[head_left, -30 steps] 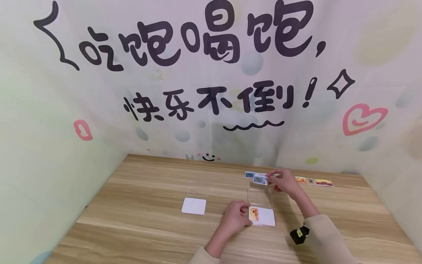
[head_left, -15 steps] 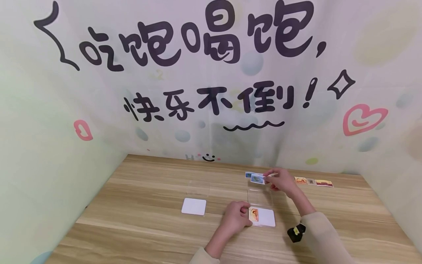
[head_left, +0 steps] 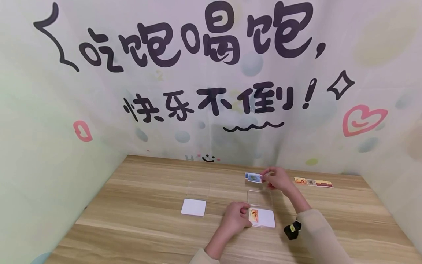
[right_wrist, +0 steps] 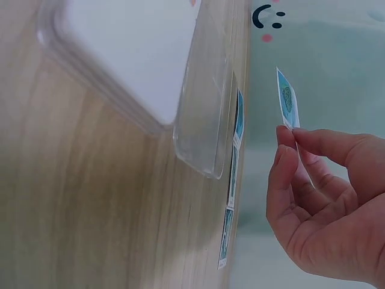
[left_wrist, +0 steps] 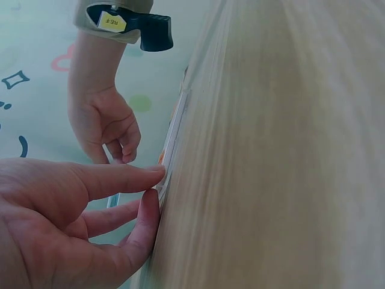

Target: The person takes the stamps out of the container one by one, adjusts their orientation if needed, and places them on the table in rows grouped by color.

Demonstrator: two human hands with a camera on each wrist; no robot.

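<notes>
Head view, from its left side: a blank white card (head_left: 193, 207) with rounded corners lay on the wood-grained table (head_left: 132, 220), well to the left of either grip. Next came the left hand (head_left: 235, 217), its thumb and forefinger clamped on the near-left end of a clear case (right_wrist: 96, 73). Just right of those fingertips I saw an orange picture stamp (head_left: 253, 215), on the left part of a second white card (head_left: 266, 218) in the case. Beyond that grip, the clear lid (head_left: 260, 198) stood out chiefly by its shiny edges.

Farther back, the blue stamp (head_left: 254, 178) was held in the right hand (head_left: 276, 179), pinched by one end between thumb and forefinger, with most of it sticking out to the left of the grip. It was small, flat and thin, with a pale border, a blue ground and a darker green rounded shape. From the right wrist it looked tilted and lifted off the wood, while other bluish stamps (right_wrist: 233, 174) lay in a line below that grip. To its right sat three more stamps (head_left: 310, 182), orange, greyish and red-yellow.
</notes>
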